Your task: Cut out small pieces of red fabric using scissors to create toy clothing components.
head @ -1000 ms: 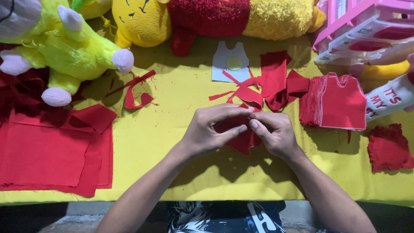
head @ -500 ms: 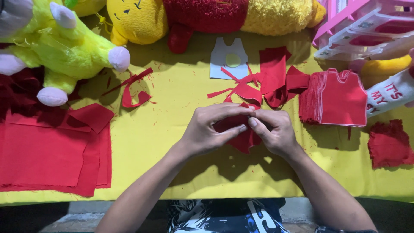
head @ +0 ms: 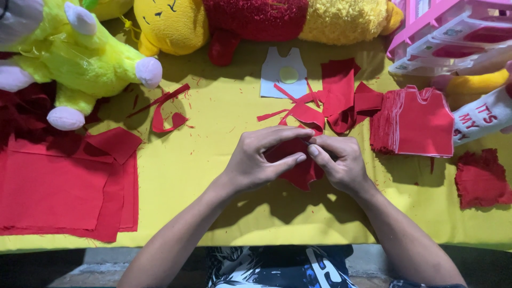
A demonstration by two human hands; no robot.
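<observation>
Item: red cloth piece (head: 298,169), held just above yellow counter (head: 213,176), centre, w/ red scraps (head: 314,109) behind. Left hand (head: 256,162) & right hand (head: 341,165) both had grip pinched shut on its top edge, fingertips touching. Risk, as judged: small limp piece could slip or fold crooked, since only fingertips held it.

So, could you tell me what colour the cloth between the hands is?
Red cloth piece, clearest in the head view.

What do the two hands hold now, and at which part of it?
Both the left hand and the right hand pinch one small red cut fabric piece at its upper edge, fingertips meeting there.
</observation>
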